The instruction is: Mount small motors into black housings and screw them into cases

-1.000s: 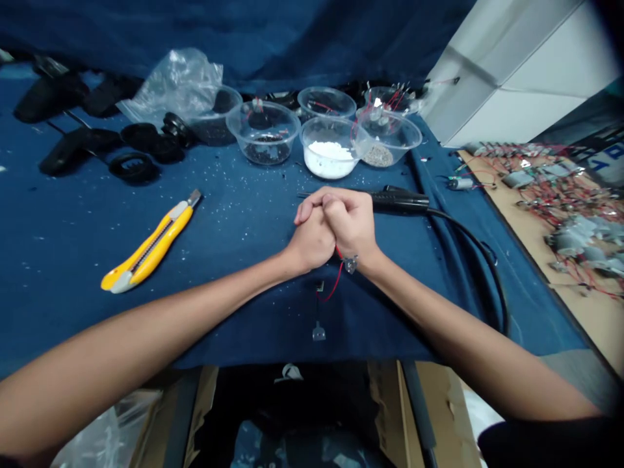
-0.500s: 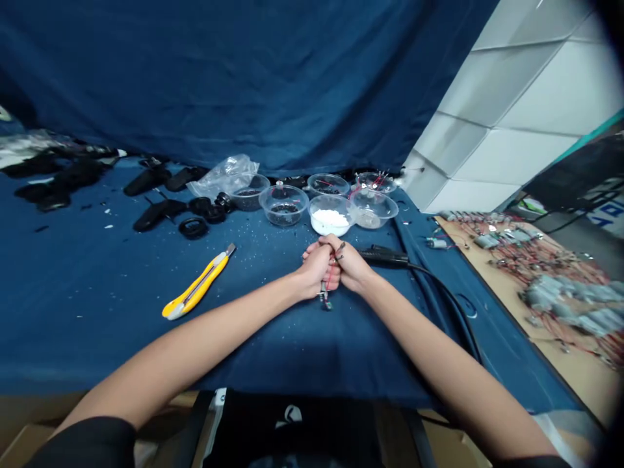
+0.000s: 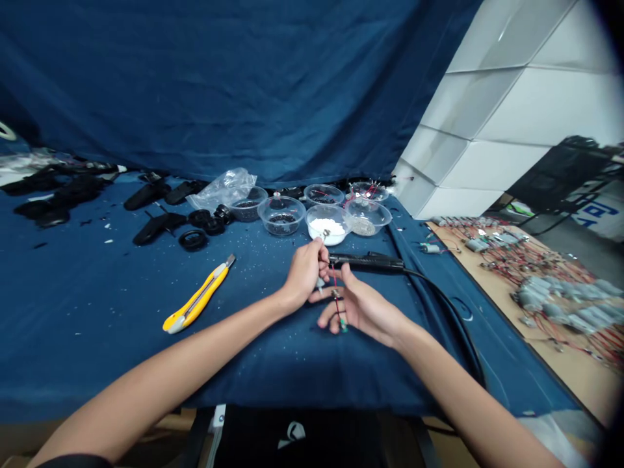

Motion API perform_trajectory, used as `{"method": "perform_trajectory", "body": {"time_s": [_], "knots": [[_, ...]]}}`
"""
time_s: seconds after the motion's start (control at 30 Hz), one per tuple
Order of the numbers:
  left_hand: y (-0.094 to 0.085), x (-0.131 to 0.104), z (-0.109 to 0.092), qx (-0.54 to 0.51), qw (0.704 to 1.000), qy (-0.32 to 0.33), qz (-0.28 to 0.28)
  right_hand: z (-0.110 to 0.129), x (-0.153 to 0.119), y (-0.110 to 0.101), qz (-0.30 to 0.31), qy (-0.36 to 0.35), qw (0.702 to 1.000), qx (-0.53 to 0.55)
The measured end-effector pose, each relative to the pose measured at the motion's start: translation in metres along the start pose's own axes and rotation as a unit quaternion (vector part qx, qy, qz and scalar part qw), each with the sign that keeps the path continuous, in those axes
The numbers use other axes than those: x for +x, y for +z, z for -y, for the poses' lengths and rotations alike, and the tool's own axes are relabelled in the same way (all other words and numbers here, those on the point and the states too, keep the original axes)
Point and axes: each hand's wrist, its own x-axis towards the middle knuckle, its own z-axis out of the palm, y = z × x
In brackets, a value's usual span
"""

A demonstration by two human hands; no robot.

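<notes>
My left hand (image 3: 306, 270) is closed in a pinch on a small wired motor, whose pale grey body (image 3: 319, 283) is mostly hidden by the fingers. A small metallic tip (image 3: 326, 233) sticks up above the pinch. Thin red wires (image 3: 335, 276) hang from the held part, with a small green piece (image 3: 343, 325) at their lower end. My right hand (image 3: 358, 304) is open just beside it, its fingers spread behind the dangling wires. Beyond both hands lies a black pen-shaped electric screwdriver (image 3: 368, 261) with a cable.
A yellow utility knife (image 3: 199, 296) lies to the left. Several clear bowls stand behind, including one of white bits (image 3: 326, 229) and one of dark bits (image 3: 281, 221). Black plastic parts (image 3: 158, 224) lie back left. Wired motors (image 3: 550, 292) cover a board at right.
My hands were clasped together around the wired part. Now the right hand has drawn away to the right and opened, while the left keeps its pinch and the wires hang free.
</notes>
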Motion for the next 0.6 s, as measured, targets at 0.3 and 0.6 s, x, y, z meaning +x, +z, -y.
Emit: {"method": "perform_trajectory", "body": {"time_s": [0.3, 0.6], "knots": [[-0.015, -0.009, 0.031, 0.345, 0.938, 0.0, 0.041, 0.011, -0.017, -0.027, -0.114, 0.023, 0.777, -0.618], [-0.13, 0.0, -0.056, 0.669, 0.707, 0.185, -0.138, 0.026, -0.012, -0.019, -0.111, -0.248, 0.584, -0.765]]}}
